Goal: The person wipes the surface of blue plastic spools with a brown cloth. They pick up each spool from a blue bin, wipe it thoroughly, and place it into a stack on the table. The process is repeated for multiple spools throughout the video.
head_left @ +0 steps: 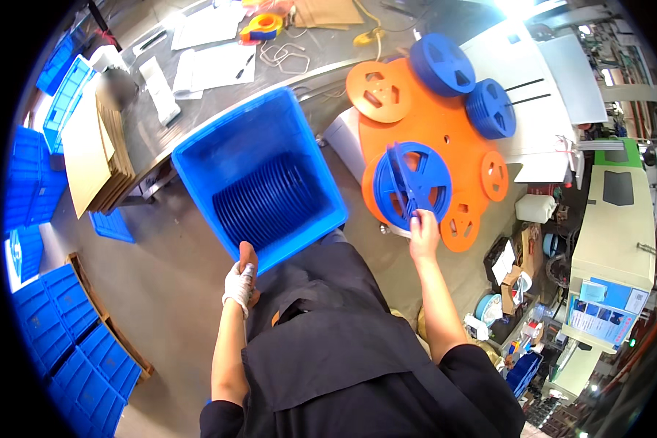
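My right hand (424, 232) pinches the near edge of a blue plastic reel (397, 175), tilted almost edge-on. Below it, a blue slotted reel (432, 179) lies flat on the orange turntable (436, 128). My left hand (241, 282), in a pale glove that leaves the fingertips bare, grips the near-left corner of a blue bin (233, 124), thumb at the rim. Inside that bin a row of dark blue reels (263, 201) stands on edge. At the turntable's far right are two more stacks of blue reels, one larger (442, 64) and one smaller (490, 108).
Orange slotted discs (378, 91) ring the turntable. A metal workbench (142, 139) at the far side carries papers, a tape dispenser (261, 29) and a cord. Flattened cardboard (98, 153) leans at the left. Blue crates (80, 328) stand on a pallet; a beige machine (609, 233) is at right.
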Motion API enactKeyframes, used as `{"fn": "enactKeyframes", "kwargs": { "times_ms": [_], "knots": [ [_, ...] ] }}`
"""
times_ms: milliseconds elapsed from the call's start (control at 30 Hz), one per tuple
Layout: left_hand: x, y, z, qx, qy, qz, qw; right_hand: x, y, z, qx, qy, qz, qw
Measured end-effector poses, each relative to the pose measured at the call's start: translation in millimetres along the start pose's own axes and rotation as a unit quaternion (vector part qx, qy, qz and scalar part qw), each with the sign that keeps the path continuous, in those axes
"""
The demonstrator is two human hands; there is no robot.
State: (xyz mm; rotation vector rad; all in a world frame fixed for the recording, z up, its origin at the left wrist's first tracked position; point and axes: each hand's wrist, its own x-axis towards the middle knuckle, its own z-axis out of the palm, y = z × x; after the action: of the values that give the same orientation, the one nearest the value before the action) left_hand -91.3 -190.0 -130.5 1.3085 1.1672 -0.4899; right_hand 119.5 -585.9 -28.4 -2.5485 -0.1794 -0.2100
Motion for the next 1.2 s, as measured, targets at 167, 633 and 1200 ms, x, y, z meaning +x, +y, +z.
{"fn": "enactKeyframes", "kwargs": {
  "times_ms": [167, 633, 1200],
  "knots": [
    [-3, 25, 9, 0.024, 0.001, 0.112, 0.993, -3, -54, -63, 0.565, 0.089, 0.223, 0.789],
    [-77, 140, 29, 0.317, 0.250, 0.480, 0.779, -10, -93, -41, 0.723, -0.028, 0.320, 0.612],
    [-114, 171, 93, 0.407, 0.193, 0.568, 0.688, -18, -146, -26, 0.715, -0.155, 0.339, 0.591]
  ]
}}
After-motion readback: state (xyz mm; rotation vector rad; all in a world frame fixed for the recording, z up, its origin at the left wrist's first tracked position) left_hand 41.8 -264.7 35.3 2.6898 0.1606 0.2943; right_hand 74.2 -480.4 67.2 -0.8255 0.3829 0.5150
